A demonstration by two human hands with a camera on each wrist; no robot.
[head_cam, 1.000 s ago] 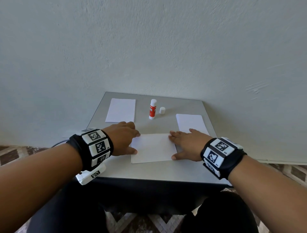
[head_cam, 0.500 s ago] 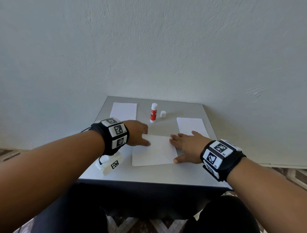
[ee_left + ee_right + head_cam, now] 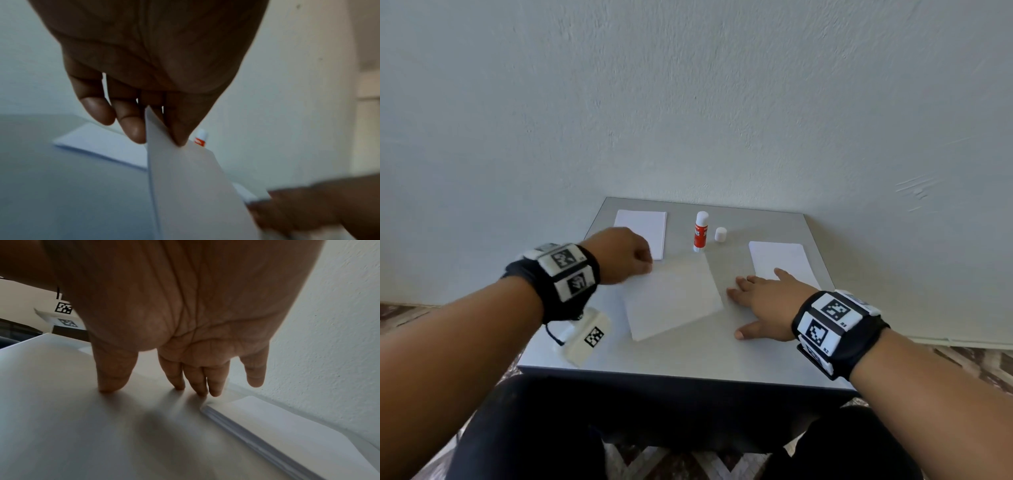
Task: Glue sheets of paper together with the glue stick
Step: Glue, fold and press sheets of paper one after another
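Note:
A single white sheet lies skewed in the middle of the grey table, its far left corner raised. My left hand pinches that corner; the left wrist view shows thumb and fingers clamped on the sheet. My right hand lies flat with straight fingers beside the sheet's right edge; in the right wrist view its fingertips press down. The red and white glue stick stands upright at the back, its white cap beside it.
One paper stack lies at the back left, partly behind my left hand. Another stack lies at the right, just beyond my right fingers. A wall rises directly behind the table. My knees are under the near edge.
My left hand has gone from lying on the sheet to pinching its far left corner and raising it. The sheet has turned. My right hand now sits at the sheet's edge.

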